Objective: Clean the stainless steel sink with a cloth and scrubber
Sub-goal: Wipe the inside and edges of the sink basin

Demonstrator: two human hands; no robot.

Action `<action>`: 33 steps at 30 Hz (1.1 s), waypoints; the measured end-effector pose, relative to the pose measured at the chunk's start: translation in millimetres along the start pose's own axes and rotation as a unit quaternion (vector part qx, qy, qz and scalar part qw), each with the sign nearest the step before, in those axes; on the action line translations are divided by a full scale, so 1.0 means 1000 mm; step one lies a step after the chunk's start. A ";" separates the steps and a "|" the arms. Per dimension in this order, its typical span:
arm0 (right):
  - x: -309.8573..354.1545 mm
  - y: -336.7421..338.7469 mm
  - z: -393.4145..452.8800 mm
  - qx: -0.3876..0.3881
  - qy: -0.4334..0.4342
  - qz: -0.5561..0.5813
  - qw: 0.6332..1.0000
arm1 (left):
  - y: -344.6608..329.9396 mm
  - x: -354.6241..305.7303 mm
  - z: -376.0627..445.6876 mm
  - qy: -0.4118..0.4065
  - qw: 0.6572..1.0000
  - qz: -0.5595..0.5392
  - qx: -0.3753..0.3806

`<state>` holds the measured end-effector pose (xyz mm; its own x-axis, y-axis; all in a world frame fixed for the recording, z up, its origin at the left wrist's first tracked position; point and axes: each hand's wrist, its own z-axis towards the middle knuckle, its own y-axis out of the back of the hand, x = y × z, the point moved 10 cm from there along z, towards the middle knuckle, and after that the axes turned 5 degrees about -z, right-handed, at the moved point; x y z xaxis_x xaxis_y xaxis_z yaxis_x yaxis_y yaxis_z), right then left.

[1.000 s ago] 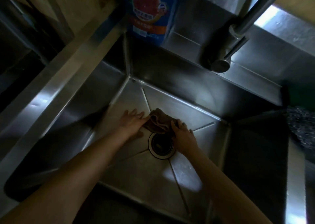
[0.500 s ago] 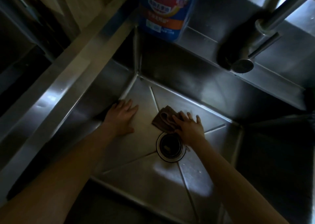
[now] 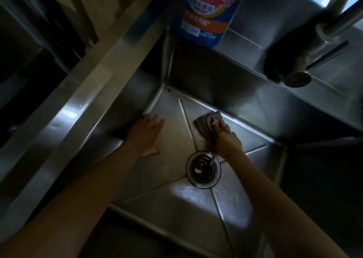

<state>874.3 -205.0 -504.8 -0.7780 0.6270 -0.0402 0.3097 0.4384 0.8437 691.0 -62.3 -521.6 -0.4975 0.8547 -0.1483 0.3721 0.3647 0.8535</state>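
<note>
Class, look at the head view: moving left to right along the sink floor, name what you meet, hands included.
Left hand pressed flat on the sink floor → brown cloth → right hand gripping that cloth. The drain sits below cloth and hand, so it is left out.

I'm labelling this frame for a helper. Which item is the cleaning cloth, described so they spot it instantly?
Start at the round drain in the stainless steel sink floor. Just beyond it, toward the back wall, the right hand presses a small crumpled brown cloth: the only soft, matte thing on the metal.
</note>
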 end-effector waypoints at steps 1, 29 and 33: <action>0.000 0.001 0.003 -0.006 -0.016 0.015 1.000 | 0.000 0.000 -0.002 0.002 1.000 0.001 0.002; 0.087 0.029 0.052 -0.027 0.089 0.010 0.996 | -0.014 0.002 -0.035 -0.037 0.999 -0.024 -0.014; 0.107 0.038 0.062 -0.028 0.118 -0.007 0.993 | -0.016 0.004 -0.035 -0.038 0.998 -0.042 -0.010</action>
<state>836.8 -81.1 -510.8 -0.8900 0.4507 0.0691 0.2726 0.4044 0.8730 655.5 -78.1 -518.5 -0.4645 0.8476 -0.2565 0.3152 0.4289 0.8465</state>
